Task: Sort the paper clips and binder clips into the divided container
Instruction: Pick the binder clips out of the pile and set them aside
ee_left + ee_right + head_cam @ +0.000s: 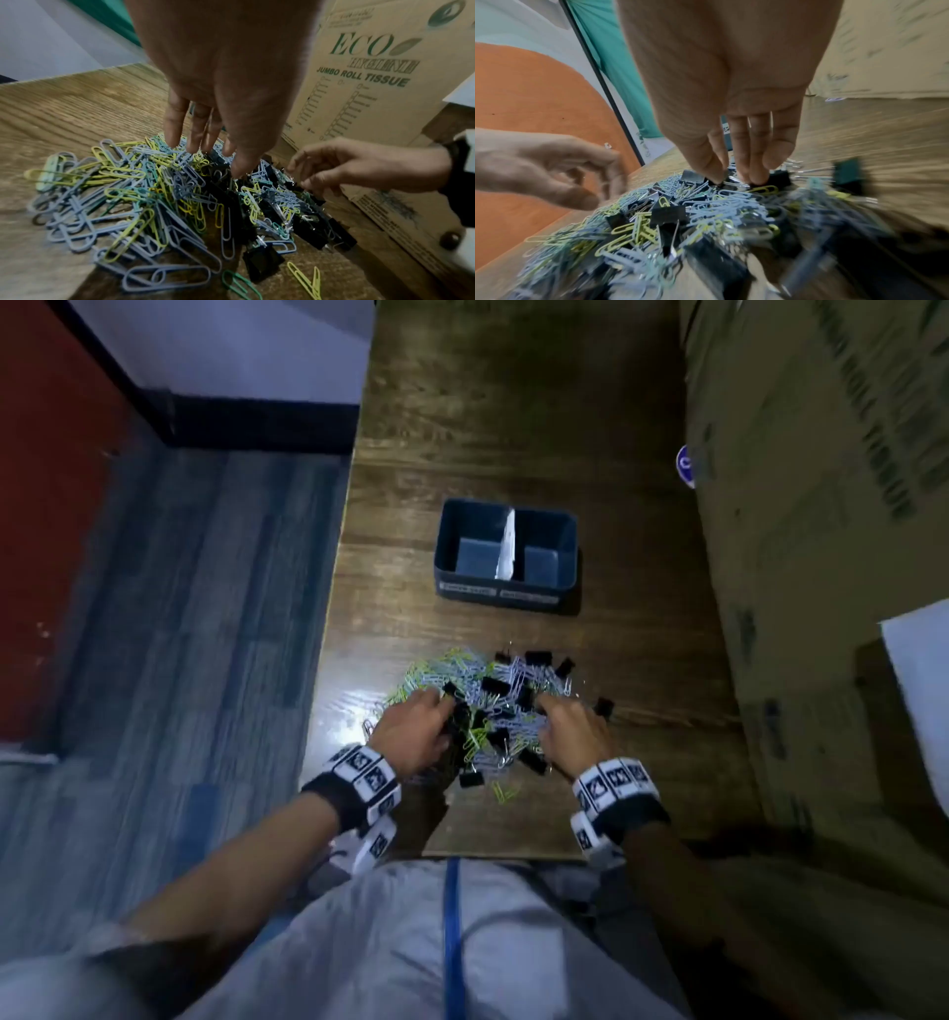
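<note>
A person's two hands work a mixed pile of clips [482,711] on a wood-grain table [513,428], w/ a blue divided container [447,541] standing apart from the pile on its far side, both compartments showing bare floor either side of a white divider [507,546]. The left hand [411,737] hangs over the pile's left half, fingers [174,125] straight and slightly spread, tips at or just above the blue, yellow & green paper clips [123,203]; it holds nothing. The right hand [570,731] reaches into the right half, thumb and fingertips [757,174] closing on a black binder clip [779,179]; whether the clip is actually held, cannot tell. More black binder clips [536,658] lie scattered thru and around the pile. Cardboard boxes [372,81] marked "ECO... JUMBO ROLL TISSUE" stand along the table's right edge.
</note>
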Tool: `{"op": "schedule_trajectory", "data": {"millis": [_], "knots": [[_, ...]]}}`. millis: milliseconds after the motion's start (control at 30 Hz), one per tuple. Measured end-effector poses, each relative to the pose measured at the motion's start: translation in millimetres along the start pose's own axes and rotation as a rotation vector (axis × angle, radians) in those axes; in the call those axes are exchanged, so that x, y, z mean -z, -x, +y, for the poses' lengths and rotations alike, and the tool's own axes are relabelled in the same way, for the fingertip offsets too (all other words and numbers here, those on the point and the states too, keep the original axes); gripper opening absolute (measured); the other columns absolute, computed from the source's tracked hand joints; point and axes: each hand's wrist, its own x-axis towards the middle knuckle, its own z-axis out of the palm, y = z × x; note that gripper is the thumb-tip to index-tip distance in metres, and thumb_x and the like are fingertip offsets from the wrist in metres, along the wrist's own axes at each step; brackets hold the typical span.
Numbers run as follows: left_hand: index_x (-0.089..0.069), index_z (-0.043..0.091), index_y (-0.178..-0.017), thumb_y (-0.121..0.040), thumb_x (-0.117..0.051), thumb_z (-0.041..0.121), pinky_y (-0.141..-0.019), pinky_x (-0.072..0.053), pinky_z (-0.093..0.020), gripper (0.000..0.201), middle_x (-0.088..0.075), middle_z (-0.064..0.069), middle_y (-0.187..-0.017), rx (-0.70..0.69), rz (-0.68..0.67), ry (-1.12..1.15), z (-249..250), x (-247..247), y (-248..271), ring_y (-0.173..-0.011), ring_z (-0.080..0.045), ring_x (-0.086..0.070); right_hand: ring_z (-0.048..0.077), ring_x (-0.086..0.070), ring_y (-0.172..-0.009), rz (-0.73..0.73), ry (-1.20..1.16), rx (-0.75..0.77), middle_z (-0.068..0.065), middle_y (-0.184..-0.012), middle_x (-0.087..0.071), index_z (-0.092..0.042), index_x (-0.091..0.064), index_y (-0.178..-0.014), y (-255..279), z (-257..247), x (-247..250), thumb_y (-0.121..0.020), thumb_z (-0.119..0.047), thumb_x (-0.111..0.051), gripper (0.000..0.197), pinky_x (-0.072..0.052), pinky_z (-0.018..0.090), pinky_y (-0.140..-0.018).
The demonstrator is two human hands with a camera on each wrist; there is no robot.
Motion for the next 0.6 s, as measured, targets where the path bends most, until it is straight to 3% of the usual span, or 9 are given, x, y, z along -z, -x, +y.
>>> {"op": "schedule_trajectory", "data": {"millis": [67, 133, 233, 333, 467, 600], "knots": [[-0.043, 0.011, -0.133, -0.089, -0.063, 0.034, -0.083, -0.052, -0.045, 0.053, -0.047, -0.015, -0.129, -0.001, 0.039, -0.023, 2.8, -0.6, -13.1, -0.113, -0.033, -0.049, 0.026, -0.064, -0.106, 0.036, -0.054, 0.018, 0.009, -0.129, -0.061, -0.016, -0.057, -0.13, -13.7, -2.0, -2.0, -0.085, 0.0, -0.065, 0.049, -0.055, 0.039, -0.089], [-0.036, 0.015, -0.14, -0.091, -0.06, 0.037, -0.084, -0.052, -0.046, 0.059, -0.043, -0.014, -0.132, 0.011, 0.049, -0.054, 7.7, 2.1, -24.1, -0.115, -0.032, -0.046, 0.027, -0.052, -0.125, 0.036, -0.035, 0.019, 0.01, -0.142, -0.049, -0.017, -0.049, -0.139, -28.2, -3.4, -1.9, -0.088, -0.009, -0.064, 0.054, -0.046, 0.044, -0.104], [-0.029, 0.022, -0.145, -0.091, -0.061, 0.04, -0.086, -0.053, -0.045, 0.066, -0.038, -0.014, -0.137, 0.052, -0.025, -0.078, 9.9, -2.1, -36.8, -0.12, -0.031, -0.043, 0.029, -0.042, -0.127, 0.011, 0.034, -0.02, 0.01, -0.139, -0.042, -0.02, -0.042, -0.142, -51.2, -3.1, -1.7, -0.092, -0.023, -0.063, 0.053, -0.044, 0.048, -0.102], [-0.027, 0.021, -0.147, -0.087, -0.067, 0.027, -0.086, -0.054, -0.047, 0.072, -0.033, -0.017, -0.143, 0.062, -0.076, -0.065, 11.0, -1.2, -45.8, -0.124, -0.034, -0.04, 0.032, -0.039, -0.129, 0.021, 0.057, -0.042, 0.012, -0.139, -0.039, -0.025, -0.039, -0.145, -73.5, -3.3, 2.4, -0.096, -0.032, -0.059, 0.053, -0.042, 0.051, -0.103], [-0.041, 0.016, -0.139, -0.086, -0.067, 0.022, -0.081, -0.054, -0.046, 0.059, -0.04, -0.018, -0.135, 0.064, -0.013, -0.006, 12.8, -0.1, -52.0, -0.116, -0.034, -0.047, 0.035, -0.034, -0.137, -0.041, 0.105, -0.01, 0.014, -0.15, -0.035, -0.028, -0.034, -0.15, -88.5, -3.6, -3.9, -0.099, -0.034, -0.053, 0.055, -0.029, 0.054, -0.11], [-0.052, 0.014, -0.127, -0.083, -0.072, 0.022, -0.087, -0.053, -0.044, 0.049, -0.046, -0.015, -0.125, 0.106, 0.059, 0.169, 9.4, -6.4, -55.9, -0.108, -0.033, -0.054, 0.035, -0.039, -0.132, -0.016, 0.159, 0.023, 0.014, -0.145, -0.043, -0.024, -0.048, -0.143, -92.7, -9.4, -9.2, -0.096, -0.028, -0.059, 0.048, -0.031, 0.052, -0.108]]}}
